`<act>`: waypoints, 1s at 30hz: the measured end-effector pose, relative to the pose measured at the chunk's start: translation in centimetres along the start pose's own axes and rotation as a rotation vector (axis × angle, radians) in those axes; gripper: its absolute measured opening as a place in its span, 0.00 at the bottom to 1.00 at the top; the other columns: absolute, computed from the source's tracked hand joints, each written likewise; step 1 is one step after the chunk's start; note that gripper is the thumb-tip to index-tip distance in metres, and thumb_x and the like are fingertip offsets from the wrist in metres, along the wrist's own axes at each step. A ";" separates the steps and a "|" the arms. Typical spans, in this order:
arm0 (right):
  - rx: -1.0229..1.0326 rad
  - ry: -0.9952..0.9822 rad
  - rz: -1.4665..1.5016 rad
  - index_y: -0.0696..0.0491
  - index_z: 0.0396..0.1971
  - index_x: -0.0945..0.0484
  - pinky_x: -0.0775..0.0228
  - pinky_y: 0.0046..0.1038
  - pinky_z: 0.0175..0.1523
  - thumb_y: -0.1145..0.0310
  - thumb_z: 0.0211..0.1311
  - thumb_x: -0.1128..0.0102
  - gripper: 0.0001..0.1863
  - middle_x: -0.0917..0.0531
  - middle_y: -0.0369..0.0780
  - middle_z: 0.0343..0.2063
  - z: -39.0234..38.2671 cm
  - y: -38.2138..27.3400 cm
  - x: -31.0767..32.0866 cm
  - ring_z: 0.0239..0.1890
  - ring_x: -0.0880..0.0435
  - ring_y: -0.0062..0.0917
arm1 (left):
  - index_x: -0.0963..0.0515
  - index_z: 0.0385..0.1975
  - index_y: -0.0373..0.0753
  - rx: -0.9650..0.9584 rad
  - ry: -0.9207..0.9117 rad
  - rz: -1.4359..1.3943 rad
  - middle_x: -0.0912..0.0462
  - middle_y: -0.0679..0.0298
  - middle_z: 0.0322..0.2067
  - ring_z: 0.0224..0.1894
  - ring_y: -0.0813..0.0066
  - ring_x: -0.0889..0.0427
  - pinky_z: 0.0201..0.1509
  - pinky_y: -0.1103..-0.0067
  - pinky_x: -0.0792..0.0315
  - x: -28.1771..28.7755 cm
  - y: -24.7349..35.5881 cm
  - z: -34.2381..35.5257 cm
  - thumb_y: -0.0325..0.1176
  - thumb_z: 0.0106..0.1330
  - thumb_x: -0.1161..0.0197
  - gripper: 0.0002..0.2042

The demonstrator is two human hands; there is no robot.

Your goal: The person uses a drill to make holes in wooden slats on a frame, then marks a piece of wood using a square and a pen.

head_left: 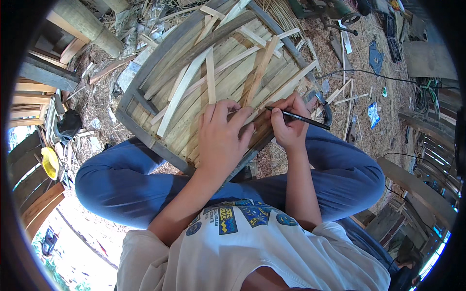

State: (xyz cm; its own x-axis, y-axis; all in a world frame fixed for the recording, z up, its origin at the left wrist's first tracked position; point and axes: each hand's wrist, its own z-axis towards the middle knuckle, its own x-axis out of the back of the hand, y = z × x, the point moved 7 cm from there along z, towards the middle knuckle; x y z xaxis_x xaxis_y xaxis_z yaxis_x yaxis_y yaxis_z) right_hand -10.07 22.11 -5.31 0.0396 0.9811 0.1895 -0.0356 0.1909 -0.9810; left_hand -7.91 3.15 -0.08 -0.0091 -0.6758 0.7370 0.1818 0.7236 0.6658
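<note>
My right hand (pixel 290 127) is closed round a slim black pen (pixel 303 119), its tip pointing left at a dark brown piece of wood (pixel 263 127). Beside it, my left hand (pixel 224 133) lies with its fingers spread over the wood, thumb apart from the index finger. What lies under its palm is hidden. Thin pale wooden strips (pixel 210 77) run up to the left fingertips, and others lie crossed on a slatted wooden panel with a grey frame (pixel 141 87). That panel sits in front of my crossed legs.
Wood scraps and shavings cover the ground (pixel 359 92). A black cable (pixel 374 75) crosses at the right, near a blue wrapper (pixel 373 115). Stacked wooden frames (pixel 31 99) and a yellow object (pixel 49 162) stand at the left. A green machine part (pixel 335 12) is at the far right.
</note>
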 end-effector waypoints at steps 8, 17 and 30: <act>-0.132 0.068 0.181 0.57 0.37 0.30 0.21 0.24 0.39 0.80 0.69 0.40 0.07 0.12 0.42 0.28 -0.3 0.2 0.9 0.32 0.13 0.20 | 0.10 0.51 0.51 -0.050 0.001 0.061 0.21 0.63 0.47 0.52 0.58 0.23 0.56 0.62 0.30 0.2 -0.9 -0.3 0.37 0.64 0.23 0.15; -0.099 0.019 0.071 0.57 0.34 0.32 0.23 0.23 0.38 0.81 0.68 0.38 0.10 0.11 0.41 0.29 -0.3 0.6 1.0 0.31 0.16 0.16 | 0.11 0.52 0.51 -0.040 0.154 -0.052 0.22 0.65 0.48 0.51 0.59 0.24 0.53 0.62 0.32 -0.2 -0.4 -1.3 0.34 0.62 0.21 0.17; -0.080 0.008 0.041 0.56 0.32 0.32 0.28 0.21 0.37 0.79 0.67 0.34 0.12 0.14 0.38 0.28 -0.4 0.9 0.5 0.31 0.22 0.13 | 0.09 0.49 0.55 0.009 0.128 -0.012 0.24 0.70 0.43 0.49 0.63 0.26 0.53 0.63 0.37 -1.3 -1.1 -1.7 0.33 0.60 0.21 0.16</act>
State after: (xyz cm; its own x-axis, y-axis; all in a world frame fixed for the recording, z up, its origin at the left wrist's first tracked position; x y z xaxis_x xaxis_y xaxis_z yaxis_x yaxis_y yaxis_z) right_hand -9.65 22.80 -6.13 0.0475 0.9877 0.1491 0.0428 0.1472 -0.9882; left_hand -6.40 3.03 -1.97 0.1144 -0.6965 0.7084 0.1739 0.7161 0.6760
